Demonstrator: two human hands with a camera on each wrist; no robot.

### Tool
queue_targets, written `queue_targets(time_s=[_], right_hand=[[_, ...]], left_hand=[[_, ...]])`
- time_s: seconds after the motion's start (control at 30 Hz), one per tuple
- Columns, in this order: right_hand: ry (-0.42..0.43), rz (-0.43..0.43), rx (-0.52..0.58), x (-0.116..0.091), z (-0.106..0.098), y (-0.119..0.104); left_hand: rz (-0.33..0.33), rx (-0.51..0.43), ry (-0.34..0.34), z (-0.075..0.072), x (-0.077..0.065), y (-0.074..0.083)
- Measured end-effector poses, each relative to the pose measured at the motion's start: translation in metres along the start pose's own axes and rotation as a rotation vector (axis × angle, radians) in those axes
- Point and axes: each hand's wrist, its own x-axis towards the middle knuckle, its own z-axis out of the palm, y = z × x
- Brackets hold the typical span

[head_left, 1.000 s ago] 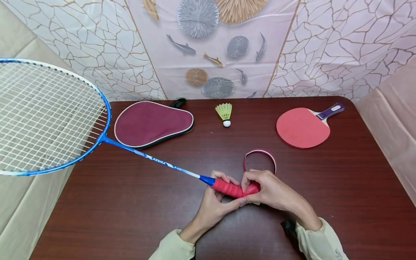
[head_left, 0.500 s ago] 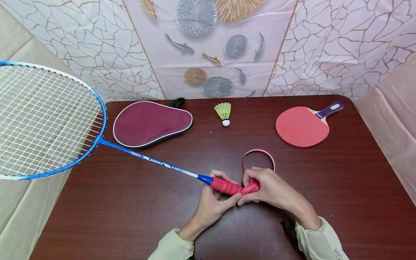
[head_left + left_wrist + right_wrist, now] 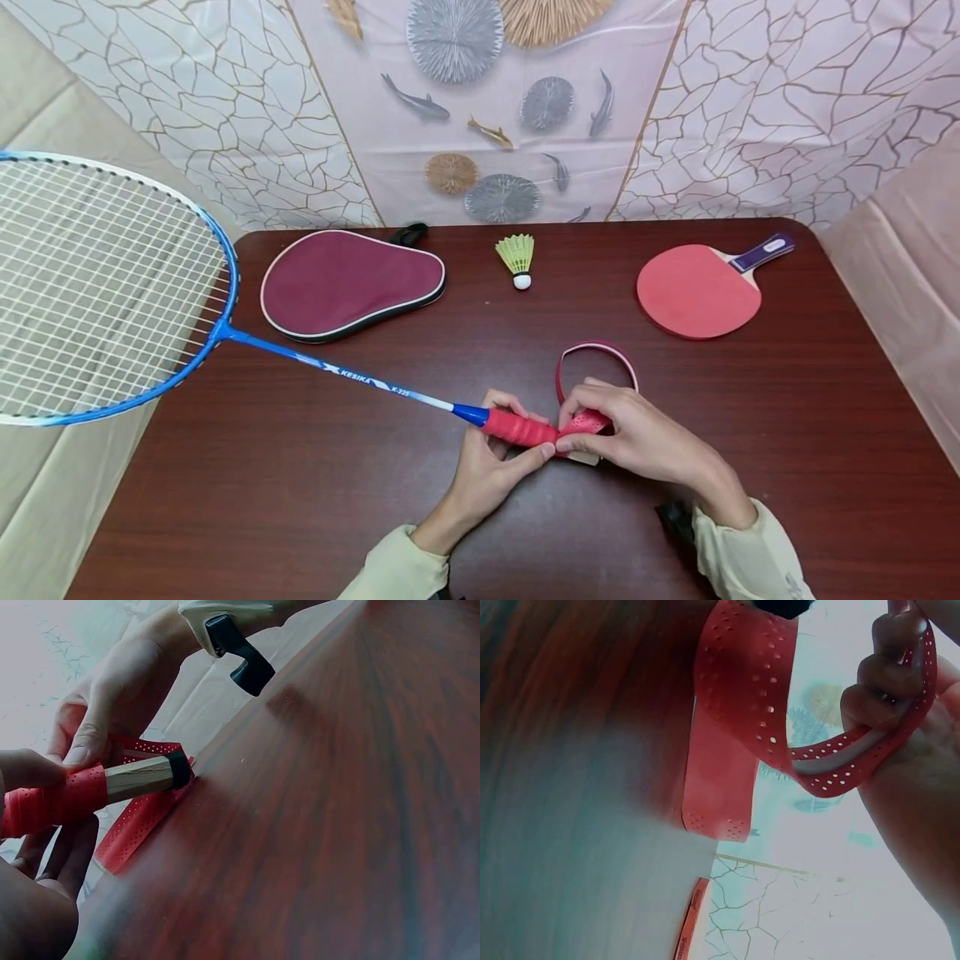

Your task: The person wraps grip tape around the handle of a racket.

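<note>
A blue and white badminton racket (image 3: 356, 377) slants across the head view, its strung head to the left. My left hand (image 3: 480, 471) holds its handle from the near side, thumb and fingers round the red perforated overgrip tape (image 3: 519, 427) wrapped there. Bare wood (image 3: 139, 778) shows at the handle's butt end, which has a black cap (image 3: 180, 769). With thumb and fingers, my right hand (image 3: 641, 429) pinches the tape beside the wrapped part. The tape's loose length (image 3: 742, 675) hangs in a loop from that hand, down to the table in the right wrist view.
On the dark wooden table (image 3: 300, 483), a maroon paddle case (image 3: 352, 283) lies at the back left. A yellow shuttlecock (image 3: 517, 260) is at the back middle, and a red table tennis bat (image 3: 697, 292) at the back right. A patterned cloth (image 3: 502, 117) hangs behind.
The racket's head has dipped slightly and shifted left. My right hand has moved a little right and turned, and more bare wood shows beneath the tape. My left hand keeps its hold.
</note>
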Motion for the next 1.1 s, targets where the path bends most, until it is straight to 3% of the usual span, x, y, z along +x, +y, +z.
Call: queue_targets(time_s=[0.2,0.57,0.77,1.0,1.1], right_hand=[[0.001,0.012,-0.011,-0.0001,0.0024,0.0009],[0.001,0.021,-0.025,0.0021,0.0052,0.0012],[-0.003,0.034,-0.016,0.0023,0.0057,0.0014],[-0.014,0.064,0.015,0.0005,0.0055,0.0005],[-0.002,0.071,0.018,0.0,0.0046,0.0003]], left_hand=[[0.016,-0.027,-0.035,-0.0003,-0.0003,0.002],[0.004,-0.023,-0.04,0.0018,-0.001,0.0037],[-0.098,-0.114,-0.022,0.0033,-0.0008,0.0086],[-0.123,-0.219,-0.062,0.0036,-0.0003,0.0099],[-0.146,-0.276,-0.047,0.003,-0.0018,0.0089]])
